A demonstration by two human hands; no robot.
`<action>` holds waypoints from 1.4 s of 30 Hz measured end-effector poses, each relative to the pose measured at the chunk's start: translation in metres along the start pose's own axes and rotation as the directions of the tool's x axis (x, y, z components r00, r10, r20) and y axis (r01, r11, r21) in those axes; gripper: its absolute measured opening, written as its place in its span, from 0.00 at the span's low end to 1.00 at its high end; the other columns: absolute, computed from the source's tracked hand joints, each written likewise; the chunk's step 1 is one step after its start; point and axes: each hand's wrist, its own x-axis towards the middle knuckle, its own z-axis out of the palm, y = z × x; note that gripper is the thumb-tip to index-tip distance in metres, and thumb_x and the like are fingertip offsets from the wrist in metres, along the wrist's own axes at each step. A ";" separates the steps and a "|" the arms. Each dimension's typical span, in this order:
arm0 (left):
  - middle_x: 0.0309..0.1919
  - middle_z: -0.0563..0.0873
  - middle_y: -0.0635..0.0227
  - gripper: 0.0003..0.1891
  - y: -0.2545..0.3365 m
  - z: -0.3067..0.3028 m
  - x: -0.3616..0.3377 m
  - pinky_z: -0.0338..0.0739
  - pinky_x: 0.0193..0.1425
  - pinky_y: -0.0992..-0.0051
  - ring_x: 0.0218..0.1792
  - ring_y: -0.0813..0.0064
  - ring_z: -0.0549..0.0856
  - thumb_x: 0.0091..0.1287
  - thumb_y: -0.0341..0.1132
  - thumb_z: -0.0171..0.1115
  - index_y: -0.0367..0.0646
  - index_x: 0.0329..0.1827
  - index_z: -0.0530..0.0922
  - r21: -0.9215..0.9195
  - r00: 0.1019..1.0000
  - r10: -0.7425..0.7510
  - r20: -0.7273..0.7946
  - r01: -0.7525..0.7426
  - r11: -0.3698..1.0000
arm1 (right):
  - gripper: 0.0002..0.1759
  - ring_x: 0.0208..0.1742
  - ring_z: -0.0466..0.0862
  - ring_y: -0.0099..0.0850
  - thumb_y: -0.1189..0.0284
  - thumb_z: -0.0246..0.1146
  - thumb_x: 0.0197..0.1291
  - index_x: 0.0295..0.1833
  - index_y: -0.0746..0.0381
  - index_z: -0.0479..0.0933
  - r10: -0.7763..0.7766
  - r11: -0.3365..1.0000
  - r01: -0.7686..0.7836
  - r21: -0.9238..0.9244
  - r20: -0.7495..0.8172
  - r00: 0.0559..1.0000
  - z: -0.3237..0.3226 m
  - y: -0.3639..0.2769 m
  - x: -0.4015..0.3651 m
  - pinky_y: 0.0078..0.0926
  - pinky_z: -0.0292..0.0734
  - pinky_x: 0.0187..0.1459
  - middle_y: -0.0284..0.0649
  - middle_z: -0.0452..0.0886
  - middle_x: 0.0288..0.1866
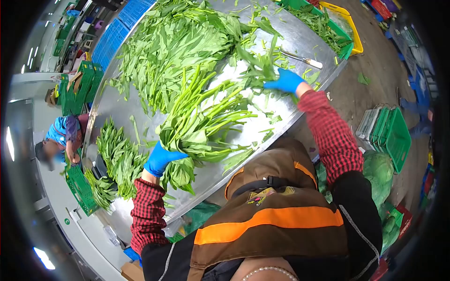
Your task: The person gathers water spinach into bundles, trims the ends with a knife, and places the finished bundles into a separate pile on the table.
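Nearest, at 7 o'clock, the left hand [160, 158] in a blue glove is closed around a bundle of leafy greens [197, 124], gripping where the stems run into the leaves. The bundle lies across the middle of the steel counter [300, 42], with its cut ends towards 1 o'clock. It looks light, limp and easily bruised, and possibly wet and slick. The firmer stems are the place to hold it, not the leaves.

At 1 o'clock the right hand [286, 80] bends its fingers onto loose stalks [260, 70]; I cannot tell whether it pinches them. A knife [302, 59] lies just beyond. A big heap of greens [173, 47] fills 11 to 12 o'clock. A co-worker [63, 136] stands at 9 o'clock.
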 end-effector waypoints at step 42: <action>0.52 0.83 0.62 0.27 -0.024 0.027 0.005 0.77 0.56 0.73 0.50 0.72 0.83 0.57 0.28 0.64 0.36 0.63 0.72 -0.307 0.999 -0.048 0.021 0.052 0.950 | 0.33 0.53 0.80 0.37 0.46 0.62 0.57 0.59 0.60 0.76 -0.031 0.996 0.025 0.090 0.063 0.998 0.009 0.013 -0.050 0.35 0.74 0.55 0.43 0.79 0.55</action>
